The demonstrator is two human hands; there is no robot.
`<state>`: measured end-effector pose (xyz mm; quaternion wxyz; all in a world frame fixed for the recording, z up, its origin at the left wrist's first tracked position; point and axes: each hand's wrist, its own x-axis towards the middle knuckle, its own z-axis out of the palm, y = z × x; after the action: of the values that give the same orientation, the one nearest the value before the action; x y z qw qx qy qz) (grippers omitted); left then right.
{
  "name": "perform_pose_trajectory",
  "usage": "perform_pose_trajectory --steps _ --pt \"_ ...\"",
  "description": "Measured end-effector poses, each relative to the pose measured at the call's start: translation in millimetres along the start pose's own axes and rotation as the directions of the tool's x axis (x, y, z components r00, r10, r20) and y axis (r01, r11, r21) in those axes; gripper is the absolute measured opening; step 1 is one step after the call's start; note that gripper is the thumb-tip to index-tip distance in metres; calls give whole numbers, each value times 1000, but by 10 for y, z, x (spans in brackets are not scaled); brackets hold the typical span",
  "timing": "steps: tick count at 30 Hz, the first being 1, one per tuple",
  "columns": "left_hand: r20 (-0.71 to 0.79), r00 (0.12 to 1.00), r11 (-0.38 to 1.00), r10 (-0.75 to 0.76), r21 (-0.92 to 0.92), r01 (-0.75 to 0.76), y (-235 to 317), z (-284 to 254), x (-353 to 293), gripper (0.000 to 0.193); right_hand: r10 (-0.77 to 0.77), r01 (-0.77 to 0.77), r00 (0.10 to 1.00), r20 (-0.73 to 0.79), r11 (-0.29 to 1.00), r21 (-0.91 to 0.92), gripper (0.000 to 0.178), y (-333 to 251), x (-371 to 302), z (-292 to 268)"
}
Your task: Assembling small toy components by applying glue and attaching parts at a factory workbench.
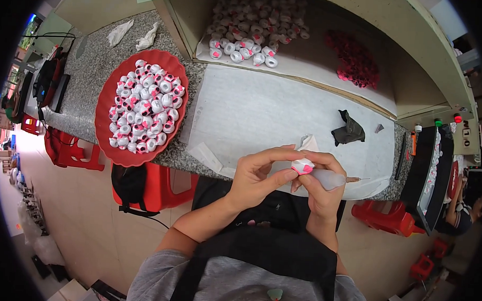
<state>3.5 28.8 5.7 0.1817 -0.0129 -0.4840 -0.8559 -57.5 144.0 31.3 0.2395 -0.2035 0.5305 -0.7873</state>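
Observation:
Between the fingertips of my two hands is a small white-and-pink moulded figure piece [302,166], held above the near side of the white work sheet. My left hand [261,172] is closed, pinching the piece with thumb and forefinger. Closed as well, my right hand [324,188] grips a translucent squeeze bottle [329,179] whose thin needle tip points to the right. Its fingertips also touch the piece. A crumpled white tissue [308,143] lies just beyond the fingers.
Left on the granite table [86,100] stands a red scalloped tray [104,145] heaped with similar pieces. A shelf at the back holds white pieces [247,49] and dark pink parts [355,59]. Black crumpled material [350,129] lies on the white sheet [242,108]. Red stools [157,187] stand below.

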Motion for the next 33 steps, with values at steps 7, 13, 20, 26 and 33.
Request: perform_pose_trajectory --steps 7,13,20,26,33 --pt "-10 995 991 101 90 -100 -19 49 -4 26 -30 30 999 -11 1000 9 27 6 -17 1" --pt "-25 1000 1000 -6 -9 6 -9 38 0 28 21 -22 1000 19 999 48 27 -5 1 -30" --pt "50 998 992 50 -123 -43 -95 -30 20 24 36 -40 997 67 998 54 29 19 1 -46" --pt "-67 976 932 -209 -314 178 -69 -7 4 24 60 -60 998 4 995 85 28 10 39 -122" --pt "-127 971 918 -202 -371 142 -182 -126 56 27 -148 34 989 -25 379 -925 15 112 115 -489"
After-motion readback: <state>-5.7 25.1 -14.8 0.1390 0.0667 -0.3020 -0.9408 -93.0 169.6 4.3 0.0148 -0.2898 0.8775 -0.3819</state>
